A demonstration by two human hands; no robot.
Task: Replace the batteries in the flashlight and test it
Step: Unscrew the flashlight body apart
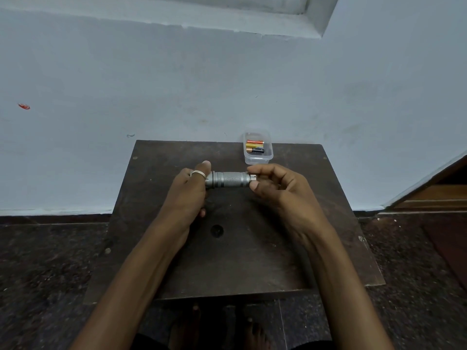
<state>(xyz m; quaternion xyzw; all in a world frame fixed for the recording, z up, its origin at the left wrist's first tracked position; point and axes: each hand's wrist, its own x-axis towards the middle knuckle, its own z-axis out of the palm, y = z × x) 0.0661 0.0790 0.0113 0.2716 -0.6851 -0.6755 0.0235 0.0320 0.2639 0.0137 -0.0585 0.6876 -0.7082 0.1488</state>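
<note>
A short silver flashlight (228, 179) with a knurled body lies level between my hands, just above a small dark wooden table (227, 261). My left hand (188, 195), a ring on one finger, is wrapped around its left end. My right hand (280, 190) pinches the right end between thumb and fingertips, where a small pale part shows. A clear plastic box (257, 159) at the table's far edge holds several batteries (255, 146), orange, gold and black.
A small round dark cap-like thing (216, 231) lies on the table below my hands. A pale blue wall stands right behind the table. Dark speckled floor surrounds it, and a wooden door frame (429, 193) is at the right.
</note>
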